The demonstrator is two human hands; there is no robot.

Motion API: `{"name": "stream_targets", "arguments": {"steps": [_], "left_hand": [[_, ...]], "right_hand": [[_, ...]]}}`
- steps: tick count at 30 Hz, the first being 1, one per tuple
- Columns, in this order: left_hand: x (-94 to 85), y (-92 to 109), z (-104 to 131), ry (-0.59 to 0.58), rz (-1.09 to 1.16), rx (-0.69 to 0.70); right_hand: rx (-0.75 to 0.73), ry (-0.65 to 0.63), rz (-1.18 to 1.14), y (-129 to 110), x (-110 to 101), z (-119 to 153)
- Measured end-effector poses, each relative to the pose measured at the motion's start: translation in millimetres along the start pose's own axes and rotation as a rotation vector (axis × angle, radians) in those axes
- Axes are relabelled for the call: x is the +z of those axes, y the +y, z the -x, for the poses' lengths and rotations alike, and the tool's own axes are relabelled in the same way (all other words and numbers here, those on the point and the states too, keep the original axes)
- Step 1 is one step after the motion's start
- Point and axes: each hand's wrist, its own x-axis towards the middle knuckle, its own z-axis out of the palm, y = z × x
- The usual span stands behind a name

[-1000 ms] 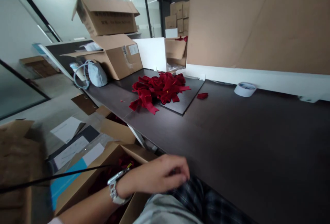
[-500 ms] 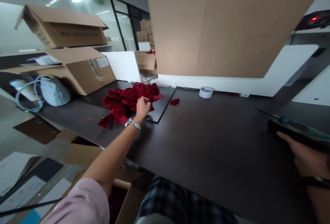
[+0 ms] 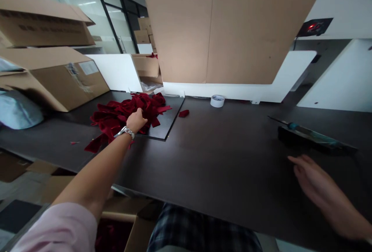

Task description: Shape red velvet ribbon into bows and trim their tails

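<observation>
My left hand, with a metal watch on its wrist, reaches into a heap of dark red velvet bows at the table's left. Its fingers are curled closed on a bow; the fingertips are partly hidden among the fabric. My right hand is over the dark table on the right, holding nothing, index finger stretched out. Just beyond it lies a long black case bearing a tool with a teal handle and a thin dark tip.
A small red piece lies right of the heap, near a roll of white tape. Cardboard boxes and a light-blue bag stand left. A tall cardboard sheet rises behind. Below the table edge is an open box.
My right hand has come away from the black case toward the table's near side. My left hand stays at the bows, fingers curled. The view has swung to the right.
</observation>
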Motion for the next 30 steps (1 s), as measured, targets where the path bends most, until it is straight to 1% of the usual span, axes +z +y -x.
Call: {"name": "stream_targets", "arguments": {"steps": [1, 2, 3, 4, 5, 7, 9, 11, 12, 13, 15, 16, 18, 20, 22, 23, 24, 25, 26, 27, 28, 29, 30], "left_hand": [[-3.1, 2, -3, -0.007, 0.057, 0.002], [-6.2, 6, -6, -0.009, 0.125, 0.007], [-9.3, 12, -8, -0.009, 0.204, 0.015], [-12.3, 19, -9, -0.017, 0.290, 0.026], [-14.9, 27, -9, -0.037, 0.383, 0.043], [-19.0, 46, -3, -0.124, 0.565, 0.083], [-21.0, 65, 10, -0.247, 0.712, 0.129], [-20.8, 82, 27, -0.375, 0.819, 0.185], [-19.9, 90, 36, -0.443, 0.861, 0.206], [-18.6, 97, 46, -0.520, 0.914, 0.222], [-14.6, 109, 65, -0.731, 1.080, 0.214], [-12.1, 114, 74, -0.810, 1.130, 0.202], [-6.0, 122, 91, -0.916, 1.170, 0.188], [1.0, 128, 107, -0.942, 1.164, 0.206], [8.0, 130, 119, -0.929, 1.134, 0.253], [10.9, 130, 123, -0.942, 1.109, 0.279], [13.4, 129, 125, -0.977, 1.077, 0.303], [15.4, 127, 125, -1.042, 1.034, 0.324], [17.1, 124, 123, -1.124, 0.984, 0.343], [18.6, 119, 118, -1.203, 0.928, 0.358], [20.2, 113, 111, -1.261, 0.875, 0.366], [22.3, 107, 103, -1.272, 0.838, 0.370], [24.9, 100, 94, -1.209, 0.816, 0.354]], "right_hand": [[0.071, -0.077, -0.049, 5, 0, 9], [0.061, -0.214, -0.064, 9, 1, 17], [0.036, -0.297, -0.044, 9, 3, 25], [-0.020, -0.432, -0.006, 6, 8, 32], [-0.104, -0.538, 0.032, 1, 14, 39], [-0.241, -0.737, 0.105, -16, 30, 52], [-0.383, -0.839, 0.114, -37, 49, 63], [-0.543, -0.883, 0.083, -59, 68, 73], [-0.644, -0.864, 0.050, -69, 77, 78], [-0.739, -0.835, 0.026, -79, 85, 83], [-0.917, -0.757, -0.010, -98, 97, 91], [-0.994, -0.725, -0.014, -107, 102, 95], [-1.062, -0.662, -0.034, -120, 111, 100], [-1.014, -0.655, -0.035, -125, 121, 99], [-0.917, -0.659, -0.037, -122, 131, 93], [-0.867, -0.648, -0.045, -118, 135, 88], [-0.820, -0.629, -0.056, -114, 138, 83], [-0.774, -0.617, -0.070, -110, 138, 78], [-0.730, -0.639, -0.072, -108, 136, 75], [-0.689, -0.701, -0.067, -107, 132, 73], [-0.652, -0.815, -0.051, -108, 124, 73], [-0.613, -0.964, -0.028, -112, 115, 75], [-0.555, -1.167, -0.007, -116, 105, 77]]}}
